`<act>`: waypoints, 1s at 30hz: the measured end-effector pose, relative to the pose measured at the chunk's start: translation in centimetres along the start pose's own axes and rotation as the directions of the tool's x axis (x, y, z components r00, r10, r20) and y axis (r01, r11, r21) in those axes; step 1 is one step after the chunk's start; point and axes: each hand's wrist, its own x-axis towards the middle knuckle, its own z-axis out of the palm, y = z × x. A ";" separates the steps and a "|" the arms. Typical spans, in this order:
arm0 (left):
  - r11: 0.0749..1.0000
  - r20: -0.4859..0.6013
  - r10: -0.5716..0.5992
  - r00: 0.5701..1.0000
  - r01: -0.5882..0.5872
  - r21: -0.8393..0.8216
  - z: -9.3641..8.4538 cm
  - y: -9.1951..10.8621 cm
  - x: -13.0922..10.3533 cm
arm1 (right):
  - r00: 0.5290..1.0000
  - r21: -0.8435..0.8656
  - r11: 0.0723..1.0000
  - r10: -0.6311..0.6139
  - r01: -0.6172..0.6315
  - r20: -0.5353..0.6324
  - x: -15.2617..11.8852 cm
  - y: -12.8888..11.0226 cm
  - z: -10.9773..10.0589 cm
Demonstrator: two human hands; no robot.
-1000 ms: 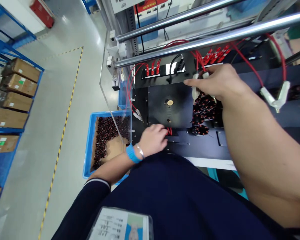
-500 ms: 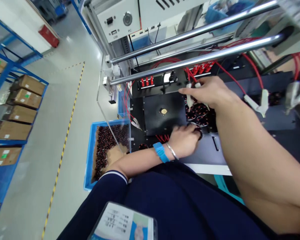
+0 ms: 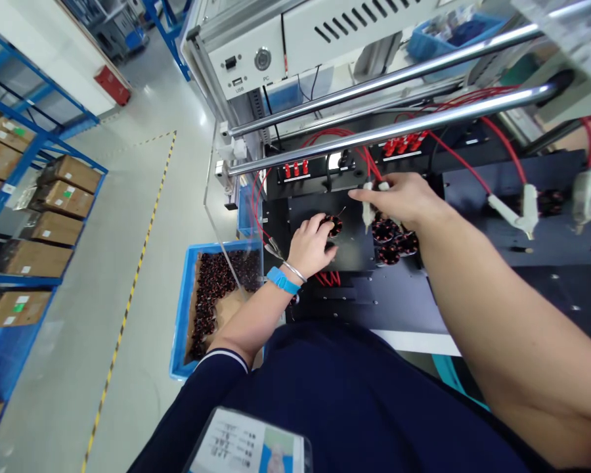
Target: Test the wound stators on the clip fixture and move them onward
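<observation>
Fingers of the left hand [image 3: 309, 248] touch a coil [image 3: 335, 225] on the plate [image 3: 353, 246]; whether they pinch it, I cannot tell. Light, level handling should suit it, keeping its wire [image 3: 343, 211] free. Rightward, the right hand's [image 3: 408, 199] fingers are clamped on white clips [image 3: 368, 215], near more coils [image 3: 390, 253].

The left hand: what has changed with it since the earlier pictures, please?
The left hand went right from the plate's front edge to the dark pile, then back left; it now touches a round part over the black plate. The right hand stays holding the white clips.
</observation>
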 end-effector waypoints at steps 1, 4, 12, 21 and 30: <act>0.999 -0.040 0.016 0.999 -0.017 -0.032 0.4 -0.3 -0.2 | 1.000 0.032 0.999 0.002 -0.002 -0.002 0.0 0.3 0.5; 0.992 -0.152 0.033 0.988 -0.051 -0.116 1.6 -1.0 -0.5 | 0.999 0.175 0.984 -0.026 0.033 -0.039 0.3 1.9 2.2; 0.981 -0.175 0.094 0.980 -0.121 -0.149 2.2 -0.7 -0.9 | 0.988 0.330 0.937 -0.080 0.119 -0.130 0.3 4.4 4.1; 0.968 -0.198 0.147 0.969 -0.183 -0.174 1.4 -0.5 0.0 | 0.986 0.333 0.939 -0.035 0.088 -0.163 -0.1 3.4 4.5; 0.970 -0.208 0.114 0.971 -0.155 -0.190 1.3 -0.2 0.0 | 0.991 0.395 0.915 -0.030 0.080 -0.132 -0.4 4.0 4.7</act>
